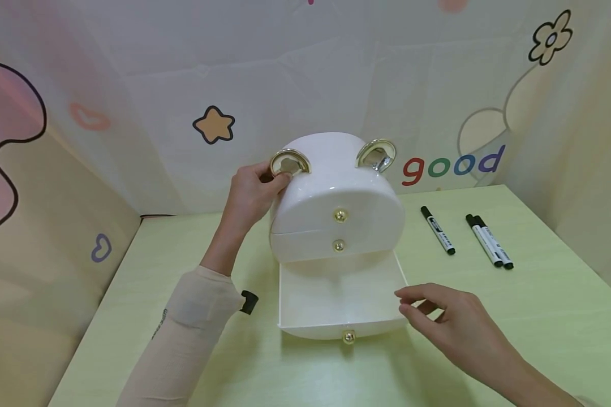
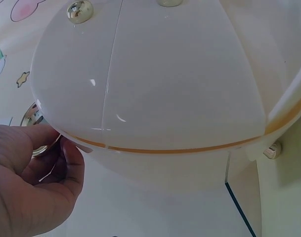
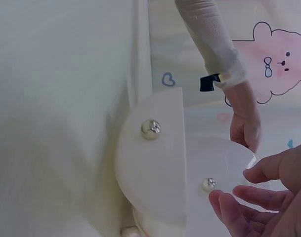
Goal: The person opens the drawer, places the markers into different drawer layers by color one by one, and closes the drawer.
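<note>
A glossy white storage box [image 1: 333, 169] with a rounded top, two gold ears and gold ball knobs [image 1: 340, 215] stands on the table. Its bottom drawer [image 1: 331, 288] is pulled out toward me, and its inside is bare. At the box's upper left, my left hand [image 1: 254, 189] grips the left gold ear [image 1: 290, 161] between thumb and fingers. My right hand [image 1: 453, 319] hovers by the drawer's front right corner, fingers loosely bent, nothing in them. The right wrist view shows the drawer front [image 3: 157, 168] with its knob [image 3: 150, 129] left of the fingers.
One black-capped marker [image 1: 438, 230] lies right of the box, and two more markers [image 1: 490, 241] lie side by side farther right. A patterned curtain [image 1: 305, 73] hangs behind the green table [image 1: 555, 316]. A black strap piece [image 1: 249, 302] shows at my left sleeve.
</note>
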Demonstrator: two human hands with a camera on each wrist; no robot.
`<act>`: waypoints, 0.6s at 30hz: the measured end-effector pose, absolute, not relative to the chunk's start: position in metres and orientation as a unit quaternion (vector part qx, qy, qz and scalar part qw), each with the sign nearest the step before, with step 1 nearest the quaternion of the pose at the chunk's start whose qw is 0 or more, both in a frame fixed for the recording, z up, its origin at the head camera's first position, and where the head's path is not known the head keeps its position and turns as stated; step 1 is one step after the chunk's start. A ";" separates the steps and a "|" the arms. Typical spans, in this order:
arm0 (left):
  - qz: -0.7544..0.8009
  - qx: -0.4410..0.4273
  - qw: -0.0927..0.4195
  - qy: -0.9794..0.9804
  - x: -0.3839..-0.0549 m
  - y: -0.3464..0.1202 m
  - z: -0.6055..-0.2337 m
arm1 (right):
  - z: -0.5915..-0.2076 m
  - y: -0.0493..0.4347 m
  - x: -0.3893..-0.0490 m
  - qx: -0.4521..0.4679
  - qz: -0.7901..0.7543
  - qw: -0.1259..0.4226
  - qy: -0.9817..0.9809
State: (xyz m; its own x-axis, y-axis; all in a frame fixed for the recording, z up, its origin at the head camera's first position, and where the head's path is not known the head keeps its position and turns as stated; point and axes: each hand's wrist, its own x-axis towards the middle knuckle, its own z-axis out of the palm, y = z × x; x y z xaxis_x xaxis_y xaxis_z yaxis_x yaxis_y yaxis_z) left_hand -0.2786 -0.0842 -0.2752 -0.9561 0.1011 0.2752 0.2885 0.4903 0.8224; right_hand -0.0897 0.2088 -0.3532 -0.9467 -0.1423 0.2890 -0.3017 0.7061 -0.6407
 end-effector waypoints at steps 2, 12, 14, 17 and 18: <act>-0.492 -0.114 0.095 -0.858 -0.278 -0.084 -0.275 | -0.349 0.213 -0.091 0.115 0.357 0.111 -0.920; -0.491 -0.115 0.093 -0.858 -0.279 -0.084 -0.276 | -0.332 0.245 -0.098 0.099 0.350 0.143 -0.921; -0.491 -0.115 0.092 -0.859 -0.279 -0.084 -0.275 | -0.328 0.252 -0.099 0.090 0.347 0.139 -0.923; -0.490 -0.116 0.092 -0.859 -0.278 -0.084 -0.275 | -0.324 0.263 -0.101 0.078 0.340 0.142 -0.926; -0.490 -0.116 0.091 -0.859 -0.278 -0.084 -0.275 | -0.322 0.266 -0.102 0.074 0.338 0.144 -0.927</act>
State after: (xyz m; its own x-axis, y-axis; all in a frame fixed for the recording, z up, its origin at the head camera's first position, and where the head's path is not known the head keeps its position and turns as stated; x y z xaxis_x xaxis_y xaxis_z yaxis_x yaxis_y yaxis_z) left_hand -0.2781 -0.0844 -0.2745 -0.9566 0.1102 0.2697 0.2882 0.4934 0.8207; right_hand -0.1019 0.2663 -0.3221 -0.9478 -0.0392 0.3164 -0.2335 0.7611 -0.6052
